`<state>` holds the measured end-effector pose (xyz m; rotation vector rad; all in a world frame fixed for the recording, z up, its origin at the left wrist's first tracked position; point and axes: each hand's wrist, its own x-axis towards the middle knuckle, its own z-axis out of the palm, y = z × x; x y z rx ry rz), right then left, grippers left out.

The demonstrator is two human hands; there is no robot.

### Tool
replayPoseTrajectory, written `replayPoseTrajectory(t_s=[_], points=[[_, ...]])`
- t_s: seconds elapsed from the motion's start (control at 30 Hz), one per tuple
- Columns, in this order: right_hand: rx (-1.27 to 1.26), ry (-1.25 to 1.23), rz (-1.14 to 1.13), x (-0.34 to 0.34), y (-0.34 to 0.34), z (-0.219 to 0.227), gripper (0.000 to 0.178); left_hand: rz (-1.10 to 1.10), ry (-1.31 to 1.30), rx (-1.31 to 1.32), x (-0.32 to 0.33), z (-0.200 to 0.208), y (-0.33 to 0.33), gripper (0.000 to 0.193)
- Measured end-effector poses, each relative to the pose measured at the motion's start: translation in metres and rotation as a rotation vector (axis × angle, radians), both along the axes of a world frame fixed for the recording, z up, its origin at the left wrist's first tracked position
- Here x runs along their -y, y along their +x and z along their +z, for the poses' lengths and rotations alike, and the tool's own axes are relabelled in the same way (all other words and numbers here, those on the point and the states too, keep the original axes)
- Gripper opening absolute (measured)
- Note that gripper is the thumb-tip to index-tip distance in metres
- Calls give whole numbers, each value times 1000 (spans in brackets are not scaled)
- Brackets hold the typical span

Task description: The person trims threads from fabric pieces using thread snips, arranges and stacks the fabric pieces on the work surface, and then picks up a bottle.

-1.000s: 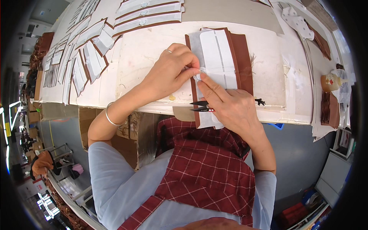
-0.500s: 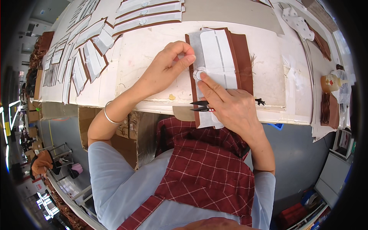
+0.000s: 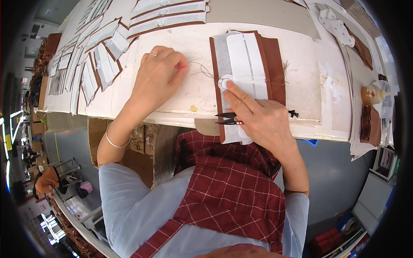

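A brown panel with a white backing point(image 3: 246, 56) lies at the table's front edge, over more brown pieces. On it sits a small round white disc point(image 3: 223, 81) with a dark ring outline. Two fingers of my right hand point(image 3: 264, 122) press at the disc's edge. The same hand keeps black thread snips point(image 3: 226, 119) in its palm, blades pointing left. My left hand point(image 3: 157, 77) is closed in a pinch, left of the panel and above the table. Loose dark threads point(image 3: 201, 69) run from its fingertips to the disc.
Several similar white-backed brown pieces point(image 3: 103, 66) lie at the left, with more in a row point(image 3: 167, 19) at the back. A container of yellowish liquid point(image 3: 371, 94) and a brown stack point(image 3: 371, 124) stand at the right. A cardboard box point(image 3: 144, 150) is below the table edge.
My left hand has moved left, away from the panel, and the threads now stretch between it and the disc. My right hand stays pressed on the panel.
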<state>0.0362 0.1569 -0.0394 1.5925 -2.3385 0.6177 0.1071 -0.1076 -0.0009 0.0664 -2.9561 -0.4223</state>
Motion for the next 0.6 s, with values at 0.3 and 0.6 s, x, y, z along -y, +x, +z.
replayPoseTrajectory(t_s=[0.3, 0.6], points=[[-8, 26, 12, 1, 0, 6, 40, -360, 372, 44, -7, -14, -29, 20], [-10, -15, 16, 2, -1, 2, 37, -260, 314, 97, -15, 4, -20, 11]])
